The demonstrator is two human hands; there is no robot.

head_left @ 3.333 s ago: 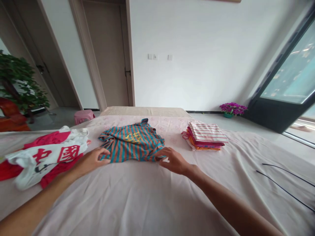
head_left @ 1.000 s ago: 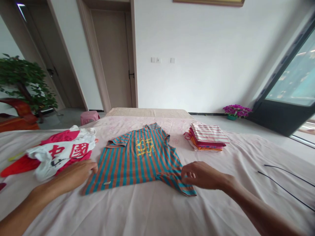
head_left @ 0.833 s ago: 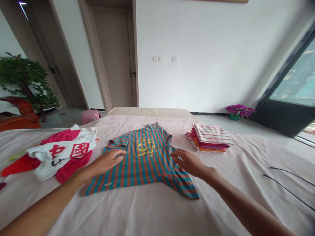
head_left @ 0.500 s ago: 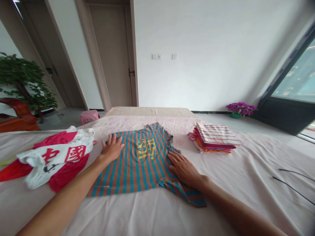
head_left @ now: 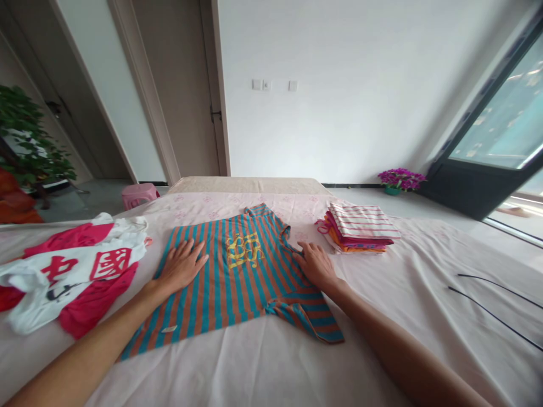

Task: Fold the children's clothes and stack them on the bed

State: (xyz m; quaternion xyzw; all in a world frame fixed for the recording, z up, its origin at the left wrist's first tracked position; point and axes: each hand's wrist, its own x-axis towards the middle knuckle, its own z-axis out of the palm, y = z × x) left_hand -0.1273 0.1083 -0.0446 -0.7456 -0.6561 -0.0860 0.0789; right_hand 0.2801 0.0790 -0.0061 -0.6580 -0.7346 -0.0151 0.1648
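Note:
A teal and brown striped T-shirt [head_left: 237, 299] with yellow lettering lies spread on the pale sheet, its collar pointing right. On the hem side at its left, my left hand [head_left: 180, 265] rests flat with fingers apart. My right hand [head_left: 318, 264] is at the collar and shoulder edge, fingers stretched out and gripping nothing. The near sleeve is bunched and bent where it joins the body, and a small white tag shows near the lower left corner.
To the left lies a loose heap of white and red clothes [head_left: 93, 271]. A folded clothes stack [head_left: 360, 229] sits at the right, with two dark thin cords [head_left: 496, 299] beyond it. A pink stool [head_left: 139, 195] stands past the bed's far left edge.
My left hand has slid slightly down, and the shirt's left part is spread out further, showing the tag. My right hand has shifted a little up toward the collar. The view has turned slightly right.

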